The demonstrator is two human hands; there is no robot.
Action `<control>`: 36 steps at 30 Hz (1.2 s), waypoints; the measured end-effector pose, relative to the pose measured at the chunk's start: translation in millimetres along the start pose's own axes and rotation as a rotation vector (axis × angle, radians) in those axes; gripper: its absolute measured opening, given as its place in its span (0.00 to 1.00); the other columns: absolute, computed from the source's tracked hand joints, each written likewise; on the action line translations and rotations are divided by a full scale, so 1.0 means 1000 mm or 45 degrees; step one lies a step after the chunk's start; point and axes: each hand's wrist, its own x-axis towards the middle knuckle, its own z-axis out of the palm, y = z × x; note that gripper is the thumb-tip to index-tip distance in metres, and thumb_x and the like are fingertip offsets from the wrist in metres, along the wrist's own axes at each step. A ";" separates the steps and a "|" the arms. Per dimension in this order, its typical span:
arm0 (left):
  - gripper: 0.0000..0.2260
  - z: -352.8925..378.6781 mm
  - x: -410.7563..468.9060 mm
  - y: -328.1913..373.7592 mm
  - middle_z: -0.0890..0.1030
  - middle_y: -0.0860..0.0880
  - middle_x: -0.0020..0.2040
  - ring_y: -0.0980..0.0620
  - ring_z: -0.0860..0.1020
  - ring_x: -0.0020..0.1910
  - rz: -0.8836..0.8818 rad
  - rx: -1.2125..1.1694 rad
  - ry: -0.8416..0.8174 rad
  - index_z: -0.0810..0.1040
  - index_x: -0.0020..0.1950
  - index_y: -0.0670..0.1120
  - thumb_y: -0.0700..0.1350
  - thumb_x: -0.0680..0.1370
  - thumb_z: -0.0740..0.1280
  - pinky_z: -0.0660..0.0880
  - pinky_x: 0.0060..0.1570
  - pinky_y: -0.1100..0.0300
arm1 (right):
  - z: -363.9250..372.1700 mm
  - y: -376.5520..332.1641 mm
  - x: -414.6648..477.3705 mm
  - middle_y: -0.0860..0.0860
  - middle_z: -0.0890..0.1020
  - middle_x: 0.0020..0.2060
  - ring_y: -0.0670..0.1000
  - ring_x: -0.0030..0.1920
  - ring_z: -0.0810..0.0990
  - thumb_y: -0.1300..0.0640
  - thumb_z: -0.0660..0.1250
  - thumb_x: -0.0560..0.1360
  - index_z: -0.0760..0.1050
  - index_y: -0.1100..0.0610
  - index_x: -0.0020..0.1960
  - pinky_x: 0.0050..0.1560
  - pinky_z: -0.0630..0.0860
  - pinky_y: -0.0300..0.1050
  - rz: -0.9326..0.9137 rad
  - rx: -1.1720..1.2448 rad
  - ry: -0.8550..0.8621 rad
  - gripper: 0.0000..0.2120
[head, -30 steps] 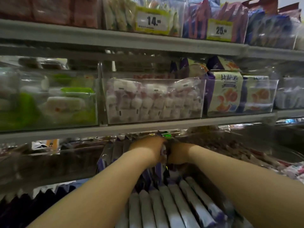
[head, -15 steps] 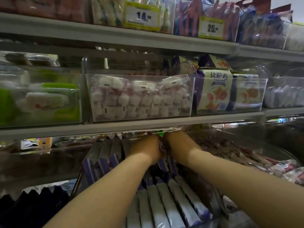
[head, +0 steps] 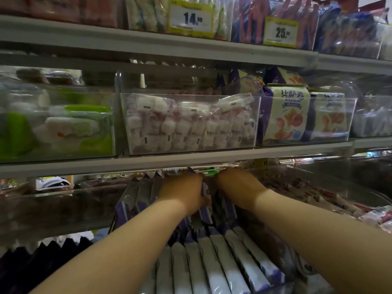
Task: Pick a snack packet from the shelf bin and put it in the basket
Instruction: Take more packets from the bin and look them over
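Note:
Purple-and-white snack packets (head: 214, 270) stand in a row in a clear bin (head: 125, 200) on the lower shelf. Both my hands reach deep into the back of this bin, just under the shelf edge above. My left hand (head: 184, 192) curls around one purple packet (head: 206, 195) that sticks up between the two hands. My right hand (head: 235, 186) presses against the same packet from the right, and its fingers are hidden among the packets. No basket is in view.
The grey shelf edge (head: 191, 162) runs just above my hands. Above it stand clear bins of white sweets (head: 191, 124), green packs (head: 63, 128) and pizza-roll bags (head: 290, 115). A bin of small wrapped snacks (head: 307, 194) is on the right, dark packets (head: 42, 255) at lower left.
Both hands have pushed a little farther back into the bin and closed in on one packet between them. My view has shifted slightly to the right.

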 end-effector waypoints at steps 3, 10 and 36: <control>0.20 0.009 0.000 0.011 0.79 0.47 0.61 0.44 0.77 0.59 0.049 0.164 -0.016 0.76 0.63 0.52 0.58 0.73 0.69 0.73 0.56 0.53 | 0.000 -0.003 0.004 0.57 0.78 0.62 0.59 0.61 0.77 0.62 0.57 0.80 0.73 0.58 0.65 0.62 0.74 0.52 -0.023 -0.024 0.017 0.15; 0.22 0.019 -0.001 0.007 0.77 0.47 0.65 0.45 0.75 0.63 0.103 0.466 -0.060 0.74 0.67 0.52 0.60 0.76 0.66 0.69 0.61 0.53 | -0.002 -0.004 0.003 0.59 0.77 0.62 0.60 0.61 0.77 0.64 0.59 0.79 0.74 0.60 0.64 0.59 0.74 0.51 -0.075 -0.019 -0.249 0.15; 0.14 0.045 0.009 0.035 0.79 0.42 0.60 0.40 0.78 0.57 0.338 0.278 -0.225 0.78 0.63 0.44 0.42 0.77 0.64 0.76 0.53 0.48 | -0.007 -0.006 -0.010 0.60 0.78 0.60 0.61 0.60 0.78 0.67 0.62 0.77 0.76 0.61 0.62 0.55 0.75 0.50 -0.029 0.047 -0.300 0.14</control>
